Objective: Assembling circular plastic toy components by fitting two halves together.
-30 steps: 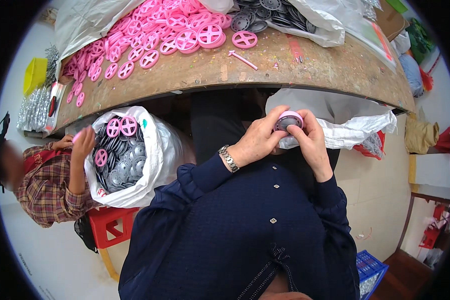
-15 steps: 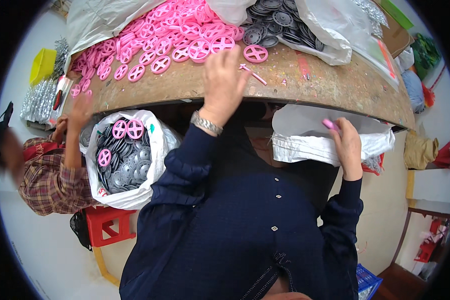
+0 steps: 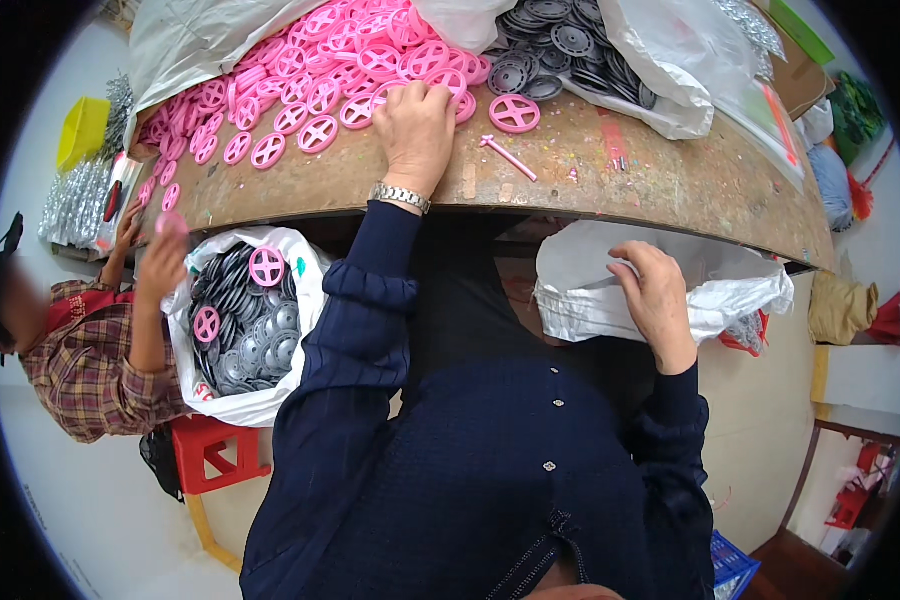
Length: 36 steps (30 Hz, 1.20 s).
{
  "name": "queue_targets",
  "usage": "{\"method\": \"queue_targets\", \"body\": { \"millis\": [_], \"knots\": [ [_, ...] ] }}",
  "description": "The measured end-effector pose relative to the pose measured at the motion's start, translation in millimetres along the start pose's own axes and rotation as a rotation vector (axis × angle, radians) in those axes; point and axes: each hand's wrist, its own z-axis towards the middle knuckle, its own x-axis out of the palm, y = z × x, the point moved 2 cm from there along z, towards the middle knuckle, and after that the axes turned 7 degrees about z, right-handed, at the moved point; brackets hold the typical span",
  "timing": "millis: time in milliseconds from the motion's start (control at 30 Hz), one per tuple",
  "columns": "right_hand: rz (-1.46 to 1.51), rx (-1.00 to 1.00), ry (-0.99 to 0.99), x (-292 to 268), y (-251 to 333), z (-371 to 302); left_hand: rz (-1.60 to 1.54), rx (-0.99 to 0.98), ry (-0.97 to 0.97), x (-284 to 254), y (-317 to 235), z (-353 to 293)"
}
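Observation:
My left hand (image 3: 415,130), with a metal watch band at the wrist, reaches to the front of a heap of pink spoked plastic wheels (image 3: 320,65). Its fingers curl down on a pink wheel there, and their tips are hidden. Beside that hand a loose pink wheel (image 3: 515,114) lies flat, with a thin pink rod (image 3: 510,160) nearer me. Over the white sack (image 3: 590,265) below the table edge, my right hand (image 3: 658,295) hangs with thumb and fingers apart, and I see nothing in it.
Dark grey discs (image 3: 570,40) are heaped at the back of the table (image 3: 300,190). A white sack (image 3: 315,330) at left holds grey discs and pink wheels. Beside it sits a co-worker (image 3: 90,360), a pink wheel in one hand. A red stool (image 3: 220,455) stands below.
My left hand has moved forward and left onto the pink wheels. The pink piece has gone from my right hand, whose fingers have parted over the sack. The co-worker's raised hand now shows a pink wheel.

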Motion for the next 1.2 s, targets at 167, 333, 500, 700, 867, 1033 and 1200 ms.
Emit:
{"method": "queue_targets", "body": {
  "millis": [167,333,500,700,867,1033,1200],
  "knots": [
    [0.130,-0.045,-0.055,5,11,17,-0.197,0.131,-0.094,-15,3,-10],
    [0.740,0.232,-0.146,8,30,44,-0.529,0.440,-0.064,-63,-34,-40],
    [0.907,0.248,0.075,26,19,76,-0.655,0.500,0.062,-81,-62,-65],
    [1.043,0.274,0.019,39,39,94,-1.233,-0.203,0.190,-78,-68,-72],
    [0.882,0.201,0.089,50,44,107,-1.713,-0.652,0.551,-55,-58,-72],
    [0.183,-0.267,-0.195,56,25,141,-1.786,-0.798,0.453,-46,-41,-70],
    [-0.061,-0.292,-0.137,70,14,165,-1.803,-0.839,0.396,-39,-37,-73]
  ]
}}
